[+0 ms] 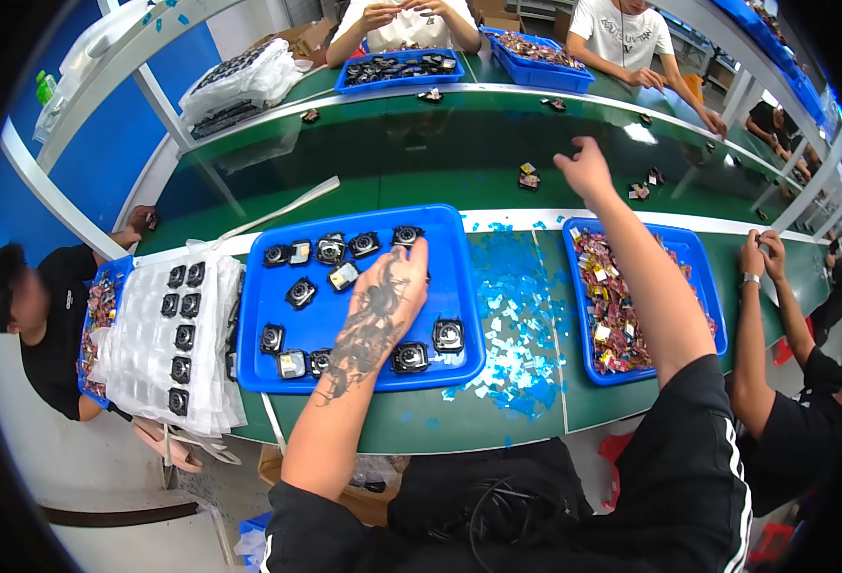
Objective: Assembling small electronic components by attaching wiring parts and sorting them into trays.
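Observation:
My left hand reaches flat over the blue tray, fingers stretched toward a small black camera module near the tray's far edge; whether it touches one I cannot tell. Several other black modules lie scattered in the tray. My right hand is stretched far forward over the green conveyor belt, fingers spread and holding nothing, close to a small colourful part on the belt.
A second blue tray of small colourful parts sits on the right. Blue film scraps litter the table between the trays. Clear plastic trays with modules stand at left. Other people work on both sides and across the belt.

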Demonstrator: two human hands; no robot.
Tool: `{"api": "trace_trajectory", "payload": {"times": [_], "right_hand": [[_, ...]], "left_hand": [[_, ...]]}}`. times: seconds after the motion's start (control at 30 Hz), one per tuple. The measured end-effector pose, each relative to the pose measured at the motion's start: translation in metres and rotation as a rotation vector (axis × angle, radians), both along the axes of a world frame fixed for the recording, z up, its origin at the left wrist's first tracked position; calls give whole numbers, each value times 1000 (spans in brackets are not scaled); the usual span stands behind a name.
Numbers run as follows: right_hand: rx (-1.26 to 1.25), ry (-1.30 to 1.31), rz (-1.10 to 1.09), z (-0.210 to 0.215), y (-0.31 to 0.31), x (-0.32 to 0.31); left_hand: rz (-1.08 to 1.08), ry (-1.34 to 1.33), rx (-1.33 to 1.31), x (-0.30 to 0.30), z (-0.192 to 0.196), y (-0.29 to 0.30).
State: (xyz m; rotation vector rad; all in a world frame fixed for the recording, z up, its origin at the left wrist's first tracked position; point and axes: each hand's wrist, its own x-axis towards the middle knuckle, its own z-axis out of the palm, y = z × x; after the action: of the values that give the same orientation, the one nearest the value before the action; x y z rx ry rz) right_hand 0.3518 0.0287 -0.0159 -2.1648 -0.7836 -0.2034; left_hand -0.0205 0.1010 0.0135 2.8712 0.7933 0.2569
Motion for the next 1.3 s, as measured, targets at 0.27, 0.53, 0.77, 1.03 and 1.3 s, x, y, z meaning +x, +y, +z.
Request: {"api": "trace_trajectory", "payload": {"times": [0.27,0.53,0.77,1.03,1.3], "right_hand": [[-140,49,365,59,-100,-24],[-440,-155,470,43,-122,-67],[-493,-156,205,26,-115,-64],[236,215,387,70,-149,-122],[468,720,536,62,-167,-181]], "left_hand": [[103,227,-1,-11,14,2],[-51,-541,-686,2,9,-7],[23,-845,-1795,13,3,-23],[130,-916,-1784,11,10,-42],[104,-827,-1706,12,5,-44]]}}
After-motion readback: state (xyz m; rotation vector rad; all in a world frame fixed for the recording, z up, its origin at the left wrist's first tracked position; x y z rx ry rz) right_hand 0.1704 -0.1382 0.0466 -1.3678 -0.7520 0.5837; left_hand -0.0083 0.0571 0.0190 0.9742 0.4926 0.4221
